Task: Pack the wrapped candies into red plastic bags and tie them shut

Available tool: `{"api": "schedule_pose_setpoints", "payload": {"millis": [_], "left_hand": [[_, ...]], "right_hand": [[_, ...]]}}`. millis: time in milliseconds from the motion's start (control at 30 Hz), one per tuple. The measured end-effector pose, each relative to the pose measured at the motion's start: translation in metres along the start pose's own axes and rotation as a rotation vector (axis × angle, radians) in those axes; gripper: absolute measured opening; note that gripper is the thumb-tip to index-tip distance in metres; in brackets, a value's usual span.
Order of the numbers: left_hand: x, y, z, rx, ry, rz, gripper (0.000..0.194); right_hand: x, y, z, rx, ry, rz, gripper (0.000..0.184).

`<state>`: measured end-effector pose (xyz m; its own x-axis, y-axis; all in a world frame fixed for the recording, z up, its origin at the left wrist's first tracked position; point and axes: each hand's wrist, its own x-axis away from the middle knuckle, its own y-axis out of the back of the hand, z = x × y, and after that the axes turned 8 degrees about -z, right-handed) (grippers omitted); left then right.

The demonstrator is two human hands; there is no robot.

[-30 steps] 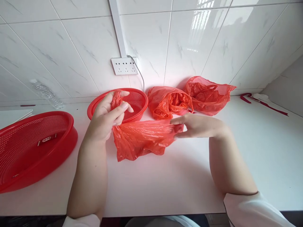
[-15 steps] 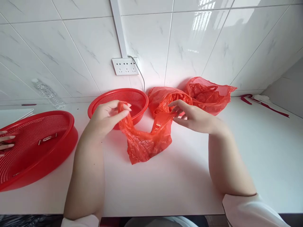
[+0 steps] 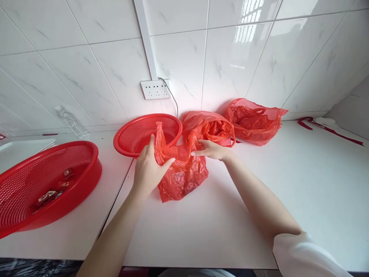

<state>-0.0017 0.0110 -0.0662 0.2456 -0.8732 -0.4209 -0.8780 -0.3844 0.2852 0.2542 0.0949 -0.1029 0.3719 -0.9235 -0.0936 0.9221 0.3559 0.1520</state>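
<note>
A thin red plastic bag (image 3: 181, 179) stands on the white table in front of me, its handles up and its mouth partly spread. My left hand (image 3: 148, 169) is at the bag's left side, thumb across the front near the rim, its fingers partly hidden along the edge. On the right, my right hand (image 3: 210, 149) pinches the film below the other handle, thumb in front. Behind the bag sits a small red perforated basket (image 3: 123, 142). Just beyond my right hand lies a red bag stuffed with more red bags (image 3: 191, 119).
At left, a large red basket (image 3: 93, 161) contains several small packets (image 3: 47, 196). A clear plastic bottle (image 3: 72, 122) and a white tray (image 3: 25, 148) are behind it. Another red bag (image 3: 253, 119) and a dark red ribbon (image 3: 340, 134) lie right. A power outlet (image 3: 155, 89) is on the wall.
My hands have moved from the bag's handles down to its sides, and the handles now stand up. The other person's hand has left the large basket, where more packets now show.
</note>
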Motion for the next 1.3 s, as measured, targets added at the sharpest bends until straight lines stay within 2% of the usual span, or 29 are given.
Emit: {"api": "schedule_pose_setpoints", "payload": {"millis": [67,133,200,333,433,500,567,633,700,800,867,1000,1100,1200,1300], "left_hand": [[-0.008,-0.003,-0.003,-0.094,-0.001,0.072,0.024],[-0.021,-0.004,-0.007,-0.100,0.055,0.161,0.025],[-0.034,-0.006,-0.012,0.079,0.152,0.181,0.029],[-0.053,-0.019,-0.023,0.617,0.417,0.200,0.026],[-0.058,-0.031,-0.028,0.822,0.545,0.197,0.021],[-0.058,-0.038,-0.028,0.918,0.628,0.287,0.028],[-0.057,-0.043,-0.025,1.000,0.696,0.361,0.026],[-0.057,-0.044,-0.023,1.062,0.714,0.326,0.017],[-0.058,-0.042,-0.023,1.103,0.707,0.312,0.015],[-0.060,-0.033,-0.027,1.093,0.693,0.383,0.016],[-0.061,-0.025,-0.029,1.043,0.666,0.427,0.006],[-0.065,-0.015,-0.027,0.968,0.638,0.503,0.019],[-0.069,-0.011,-0.024,0.937,0.673,0.540,0.027],[-0.069,-0.011,-0.024,0.960,0.693,0.544,0.026],[-0.064,-0.016,-0.029,1.012,0.703,0.528,0.023]], "right_hand": [[0.001,-0.002,0.002,-0.021,-0.030,-0.010,0.040],[0.005,0.001,0.007,-0.080,-0.049,0.015,0.038],[0.007,0.004,0.013,-0.220,-0.035,-0.033,0.038],[0.008,-0.002,0.024,-0.584,0.000,-0.258,0.034],[0.007,-0.013,0.028,-0.677,-0.020,-0.351,0.032],[0.006,-0.019,0.029,-0.671,-0.017,-0.365,0.030],[0.007,-0.021,0.029,-0.651,-0.007,-0.361,0.029],[0.008,-0.021,0.030,-0.624,0.008,-0.328,0.027],[0.011,-0.018,0.033,-0.574,0.043,-0.256,0.032],[0.016,-0.010,0.037,-0.465,0.103,-0.192,0.041],[0.019,-0.004,0.038,-0.397,0.132,-0.247,0.040],[0.021,0.009,0.035,-0.355,0.208,-0.374,0.042],[0.025,0.016,0.038,-0.347,0.275,-0.315,0.032],[0.033,0.022,0.047,-0.077,0.280,-0.168,0.033],[0.041,0.029,0.052,0.327,0.167,-0.111,0.055]]}}
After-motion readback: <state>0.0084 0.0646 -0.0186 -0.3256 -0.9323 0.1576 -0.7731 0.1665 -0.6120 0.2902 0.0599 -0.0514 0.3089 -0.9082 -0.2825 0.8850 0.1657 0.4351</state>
